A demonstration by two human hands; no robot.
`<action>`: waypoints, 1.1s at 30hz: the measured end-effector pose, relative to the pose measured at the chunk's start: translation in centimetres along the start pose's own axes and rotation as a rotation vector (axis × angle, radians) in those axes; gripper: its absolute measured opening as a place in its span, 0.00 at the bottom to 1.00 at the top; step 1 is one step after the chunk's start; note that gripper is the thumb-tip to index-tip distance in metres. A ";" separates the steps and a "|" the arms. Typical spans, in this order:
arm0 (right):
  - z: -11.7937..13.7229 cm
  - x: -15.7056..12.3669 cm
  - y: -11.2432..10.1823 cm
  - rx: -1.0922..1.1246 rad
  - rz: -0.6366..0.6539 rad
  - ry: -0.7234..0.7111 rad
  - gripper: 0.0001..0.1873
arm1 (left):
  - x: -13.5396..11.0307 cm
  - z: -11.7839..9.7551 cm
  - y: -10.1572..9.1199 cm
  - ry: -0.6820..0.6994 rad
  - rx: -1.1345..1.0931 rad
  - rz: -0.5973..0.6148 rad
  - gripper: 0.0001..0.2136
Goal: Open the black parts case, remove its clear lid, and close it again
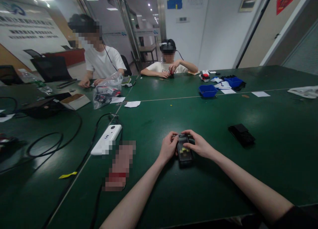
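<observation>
A small black device with yellow marks on its top lies on the green table in front of me. My left hand curls round its left side, fingers closed against its far end. My right hand grips its right side, fingers bent over the top edge. Both hands rest on the table. What the fingertips press at the far end is hidden.
A black pouch lies to the right. A white power strip with black cables sits to the left. Two blue trays, papers and a plastic bag lie farther back, where two people sit working.
</observation>
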State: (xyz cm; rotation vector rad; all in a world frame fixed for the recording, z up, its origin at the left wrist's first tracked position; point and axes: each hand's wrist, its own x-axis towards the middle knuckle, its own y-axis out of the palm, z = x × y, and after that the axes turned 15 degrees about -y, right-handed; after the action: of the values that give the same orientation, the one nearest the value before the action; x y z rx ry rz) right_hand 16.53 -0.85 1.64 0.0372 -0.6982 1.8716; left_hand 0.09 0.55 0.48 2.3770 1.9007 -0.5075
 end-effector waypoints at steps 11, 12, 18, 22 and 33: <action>-0.4 0.0 -0.1 -0.016 0.018 -0.027 0.20 | 0.1 0.4 -0.2 0.020 -0.016 0.041 0.11; -0.4 0.0 -0.2 -0.024 0.020 -0.036 0.20 | 0.1 0.3 -0.2 0.038 0.006 0.028 0.11; -0.9 0.0 -0.3 -0.017 0.003 -0.064 0.20 | 0.2 0.3 -0.2 0.113 0.083 -0.015 0.12; -1.5 0.0 -0.1 0.043 -0.060 -0.003 0.25 | 0.5 0.6 -0.2 0.118 0.078 -0.023 0.13; -1.1 -0.1 0.9 -0.099 -0.078 0.047 0.19 | 0.5 0.7 -0.1 0.146 0.013 -0.159 0.14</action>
State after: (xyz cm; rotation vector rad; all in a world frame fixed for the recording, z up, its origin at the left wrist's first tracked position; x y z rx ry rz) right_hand 16.14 -0.58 0.30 -0.0424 -0.7453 1.7559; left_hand -0.08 0.90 -0.30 2.3422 2.1668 -0.3648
